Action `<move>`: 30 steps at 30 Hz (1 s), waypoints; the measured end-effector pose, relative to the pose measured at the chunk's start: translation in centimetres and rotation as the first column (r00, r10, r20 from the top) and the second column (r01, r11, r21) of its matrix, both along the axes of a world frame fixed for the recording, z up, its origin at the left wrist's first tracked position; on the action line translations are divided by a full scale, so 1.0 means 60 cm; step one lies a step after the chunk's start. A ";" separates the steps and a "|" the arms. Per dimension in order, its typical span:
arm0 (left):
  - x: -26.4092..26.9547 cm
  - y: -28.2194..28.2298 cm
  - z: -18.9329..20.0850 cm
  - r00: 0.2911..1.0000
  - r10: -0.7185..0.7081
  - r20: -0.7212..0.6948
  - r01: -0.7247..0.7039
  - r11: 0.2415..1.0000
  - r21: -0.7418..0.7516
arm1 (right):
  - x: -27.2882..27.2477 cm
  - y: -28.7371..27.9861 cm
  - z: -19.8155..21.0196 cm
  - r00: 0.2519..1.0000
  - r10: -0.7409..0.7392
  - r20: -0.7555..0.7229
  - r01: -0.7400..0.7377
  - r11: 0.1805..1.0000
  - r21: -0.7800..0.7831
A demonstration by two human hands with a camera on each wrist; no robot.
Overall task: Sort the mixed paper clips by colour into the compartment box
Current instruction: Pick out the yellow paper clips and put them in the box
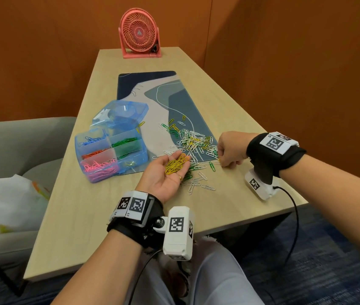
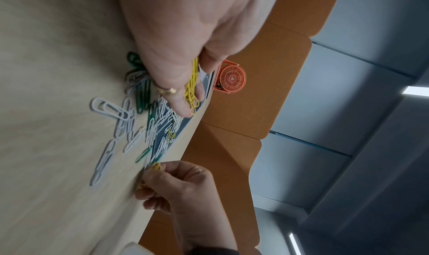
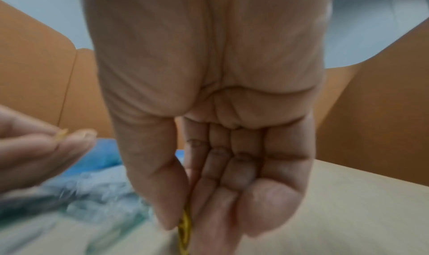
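Palm-up, left hand [image 1: 167, 173] cradles yellow clips [image 1: 175, 164] lying fingerward; right fingers [image 1: 227, 160] pinch one.

A: Head view, evenly and fairly brightly lit from overhead; shadows under the left hand [image 1: 167, 172] and the pink fan [image 1: 139, 34] soft and short; glare on the lid of the blue compartment box [image 1: 110, 146]; table [image 1: 69, 216] edges splay outward, wide-angle stretch strongest at the corners.

B: Left wrist view tilted; ceiling light strips [image 2: 415, 92] blown out white at right; the palm close to the lens soft; white paper clips [image 2: 109, 108] on the wood smeared with motion blur.

A: Right wrist view the weakest; the right hand [image 3: 209, 112] dim against a brighter background; the yellow clip [image 3: 185, 227] at its fingertips and everything behind blurred, the blue box [image 3: 102, 160] a haze.
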State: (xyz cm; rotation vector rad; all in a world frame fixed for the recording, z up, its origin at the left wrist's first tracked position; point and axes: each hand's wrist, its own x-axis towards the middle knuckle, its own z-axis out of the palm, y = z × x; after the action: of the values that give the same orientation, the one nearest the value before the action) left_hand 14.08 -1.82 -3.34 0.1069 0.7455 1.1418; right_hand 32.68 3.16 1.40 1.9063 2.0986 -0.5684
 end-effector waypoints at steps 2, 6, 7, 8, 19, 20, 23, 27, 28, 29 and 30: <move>-0.002 0.002 -0.002 1.000 0.001 -0.010 -0.001 1.000 -0.001 | 0.000 0.001 0.013 1.000 0.010 -0.025 -0.010 1.000 0.018; 0.005 0.005 -0.002 0.999 -0.001 -0.034 0.000 1.000 -0.009 | -0.024 0.000 0.044 0.976 0.120 -0.181 -0.104 0.990 0.097; 0.008 0.006 -0.001 0.999 0.000 -0.035 -0.001 1.000 -0.013 | -0.036 -0.001 0.049 0.965 0.161 -0.208 -0.139 0.983 0.117; 0.011 0.007 0.001 0.999 0.000 -0.033 -0.001 1.000 -0.015 | -0.049 -0.002 0.053 0.953 0.195 -0.231 -0.168 0.977 0.133; -0.003 0.039 -0.005 1.000 -0.018 0.013 0.018 1.000 -0.006 | -0.077 0.065 0.042 0.964 0.161 -0.213 -0.108 0.964 0.242; -0.009 0.042 -0.005 1.000 -0.006 0.010 0.006 1.000 0.000 | -0.077 0.072 0.034 0.975 0.169 -0.145 -0.130 0.960 0.248; -0.027 0.052 -0.005 1.000 0.012 0.014 -0.012 1.000 0.016 | -0.079 0.082 0.005 0.971 0.238 0.032 -0.239 0.947 0.213; -0.043 0.064 -0.011 0.999 0.030 0.015 -0.030 0.999 0.010 | -0.072 0.081 -0.011 0.948 0.315 0.049 -0.319 0.938 0.134; -0.043 0.066 -0.013 0.999 0.030 0.012 -0.030 1.000 0.010 | -0.070 0.079 -0.010 0.946 0.323 0.012 -0.321 0.938 0.131; -0.043 0.068 -0.014 1.000 0.029 0.009 -0.029 1.000 0.011 | -0.067 0.078 -0.008 0.949 0.313 -0.029 -0.306 0.941 0.142; -0.042 0.069 -0.016 1.000 0.026 0.007 -0.026 1.000 0.012 | -0.065 0.079 -0.005 0.954 0.292 -0.066 -0.278 0.945 0.170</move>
State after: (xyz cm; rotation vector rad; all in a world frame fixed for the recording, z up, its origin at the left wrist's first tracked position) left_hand 11.54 2.31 -4.32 0.1037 0.7358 1.1711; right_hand 28.76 7.90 1.12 1.6330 2.4886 -0.4412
